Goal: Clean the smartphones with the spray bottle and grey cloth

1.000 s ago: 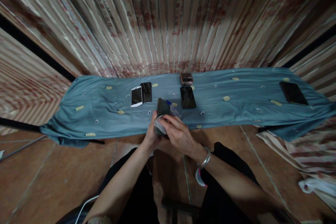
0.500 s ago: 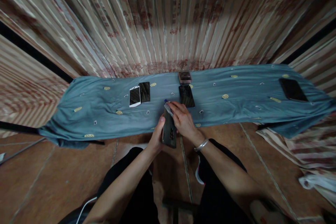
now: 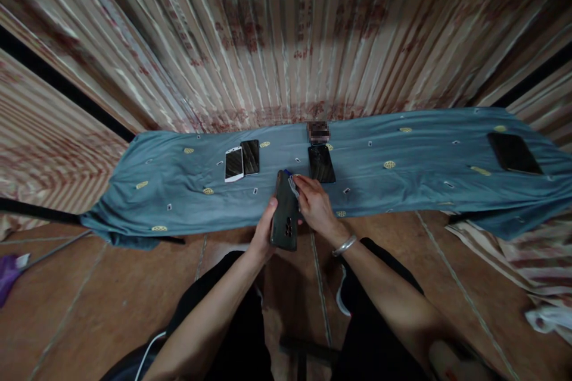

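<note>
My left hand (image 3: 263, 233) is closed around a dark smartphone (image 3: 283, 209), whose camera back faces up. The phone is tilted, its camera end towards me. Pinched in my right hand (image 3: 317, 205) is a small crumpled grey cloth (image 3: 292, 184) with a bit of blue at its tip, beside the phone's far right edge. Beyond my right hand a black phone (image 3: 320, 164) lies on the blue cloth cover (image 3: 370, 190). Further left, a white phone (image 3: 234, 165) lies next to another dark phone (image 3: 250, 156).
A black tablet-like slab (image 3: 513, 153) lies at the right end of the covered table. A small blurred-out item (image 3: 318, 132) sits behind the black phone. Striped curtains (image 3: 268, 41) hang close behind the table. Below it is a brown tiled floor (image 3: 134, 286).
The grey cloth has moved from across the phone's far end to its right edge, so more of the phone's back shows. The whole view has shifted slightly.
</note>
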Available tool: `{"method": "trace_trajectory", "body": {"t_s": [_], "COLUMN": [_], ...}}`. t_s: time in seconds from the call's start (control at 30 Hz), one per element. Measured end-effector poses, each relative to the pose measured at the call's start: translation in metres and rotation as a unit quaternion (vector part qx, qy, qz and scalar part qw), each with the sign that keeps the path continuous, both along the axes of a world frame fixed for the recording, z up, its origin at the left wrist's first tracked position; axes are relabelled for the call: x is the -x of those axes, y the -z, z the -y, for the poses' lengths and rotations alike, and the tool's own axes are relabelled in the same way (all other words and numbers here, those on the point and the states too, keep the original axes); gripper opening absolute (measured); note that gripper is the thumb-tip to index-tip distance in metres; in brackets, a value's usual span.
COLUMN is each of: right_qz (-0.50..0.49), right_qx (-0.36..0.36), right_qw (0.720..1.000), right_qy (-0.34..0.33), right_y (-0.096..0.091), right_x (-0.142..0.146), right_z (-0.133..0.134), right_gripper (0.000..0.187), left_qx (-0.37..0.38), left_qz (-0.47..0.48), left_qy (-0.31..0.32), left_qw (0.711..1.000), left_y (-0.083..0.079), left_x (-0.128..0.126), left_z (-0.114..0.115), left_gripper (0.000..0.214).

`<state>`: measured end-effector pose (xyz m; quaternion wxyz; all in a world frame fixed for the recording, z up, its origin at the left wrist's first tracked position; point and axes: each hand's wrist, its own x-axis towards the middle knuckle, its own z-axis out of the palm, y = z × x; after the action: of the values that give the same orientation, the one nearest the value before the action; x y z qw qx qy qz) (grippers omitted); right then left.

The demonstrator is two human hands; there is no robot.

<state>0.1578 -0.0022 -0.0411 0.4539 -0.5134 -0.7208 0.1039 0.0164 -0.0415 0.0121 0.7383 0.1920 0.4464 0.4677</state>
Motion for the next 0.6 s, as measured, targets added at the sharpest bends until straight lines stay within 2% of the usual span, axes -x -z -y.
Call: {"method": "trace_trajectory", "body": {"t_s": [0.23,0.33,0.47,0.6], "right_qz": [-0.001,0.016,0.048,0.065], "right_qx": [-0.022,-0.043,-0.073,-0.065], "right_qw": [1.0,0.999,0.995,0.994], "right_qy": [-0.021,-0.024,-0.04,-0.06], "right_y": [-0.017,-0.022,-0.028,-0.031], "right_x": [-0.004,0.0,0.01,0.014], "right_z": [0.006,0.013,0.024,0.028], "right_gripper": [0.047,0.045,0.039,0.036], "left_qx": [-0.016,-0.047,-0.098,-0.121], "left_qz": [-0.003,-0.004,-0.021,-0.045], "left_qy": [0.04,0.041,0.009,-0.009], "left_qw": [0.999,0.998,0.995,0.992], "left_y": [0.009,0.01,0.013,0.02], "left_x": [-0.004,-0.004,-0.001,0.002], "left_z": [0.007,0.008,0.005,0.002], "left_gripper": [0.058,0.062,0.055,0.047]}}
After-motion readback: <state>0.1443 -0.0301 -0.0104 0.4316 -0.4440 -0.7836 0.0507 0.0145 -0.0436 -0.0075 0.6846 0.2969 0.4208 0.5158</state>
